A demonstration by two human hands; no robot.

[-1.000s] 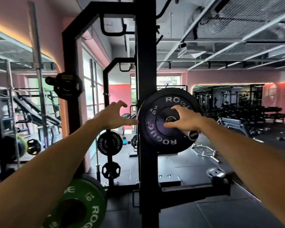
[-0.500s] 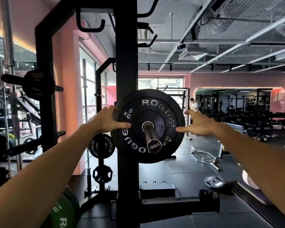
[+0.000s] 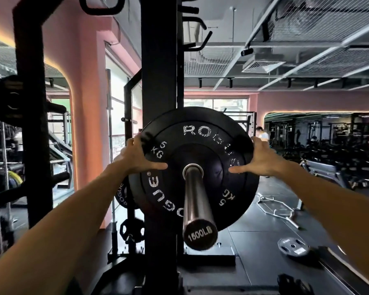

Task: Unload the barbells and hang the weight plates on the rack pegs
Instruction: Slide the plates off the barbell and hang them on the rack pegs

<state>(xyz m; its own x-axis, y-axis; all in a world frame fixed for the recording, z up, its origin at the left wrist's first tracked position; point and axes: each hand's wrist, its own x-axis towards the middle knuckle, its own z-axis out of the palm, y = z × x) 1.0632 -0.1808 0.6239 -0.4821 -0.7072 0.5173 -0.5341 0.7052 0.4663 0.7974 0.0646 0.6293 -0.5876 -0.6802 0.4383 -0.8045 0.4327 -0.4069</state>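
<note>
Head view, one entry. Item: round black rubber 5 kg weight plate with white lettering (image 3: 193, 167), seated on the polished steel barbell sleeve with the "1500LB" end cap (image 3: 197, 201); the sleeve's long axis runs from the plate straight toward me and slightly down, so I judge the plate must slide along that line, toward my chest, to come free. Grip: my left hand (image 3: 134, 157) clasps the plate's left rim, thumb laid across the face, fingers wrapped over the edge; my right hand (image 3: 258, 161) clasps the right rim the same way. Both sit level, equally near, on opposite sides of the sleeve. Behind the plate: the tall black steel rack upright (image 3: 161, 71). Hidden: my fingertips behind the rim, the plate's back face, any collar, the rest of the bar. Far plates on the left are blurred.
</note>
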